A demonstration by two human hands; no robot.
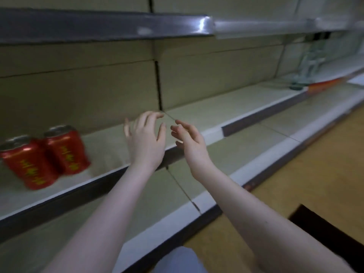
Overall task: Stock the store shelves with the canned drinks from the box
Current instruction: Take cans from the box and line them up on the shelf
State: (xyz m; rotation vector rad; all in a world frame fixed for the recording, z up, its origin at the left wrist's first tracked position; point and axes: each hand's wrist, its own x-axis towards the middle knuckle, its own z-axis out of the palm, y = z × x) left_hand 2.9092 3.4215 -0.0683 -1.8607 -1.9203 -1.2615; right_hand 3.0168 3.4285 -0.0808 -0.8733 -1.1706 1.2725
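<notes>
Hovering empty, loosely spread: left hand (146,141), right hand (189,143)

The left can (29,164) and the right can (67,148) are red with yellow lettering and silver tops. Their shelf (110,152) is pale cream with a dark grey front edge, the back panel (78,91) beige. The floor (315,164) at right is yellow-brown.

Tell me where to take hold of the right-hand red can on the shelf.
Take the right-hand red can round its side wall at mid-height, coming from the front right. It stands upright, and the other red can stands close on its left.
</notes>
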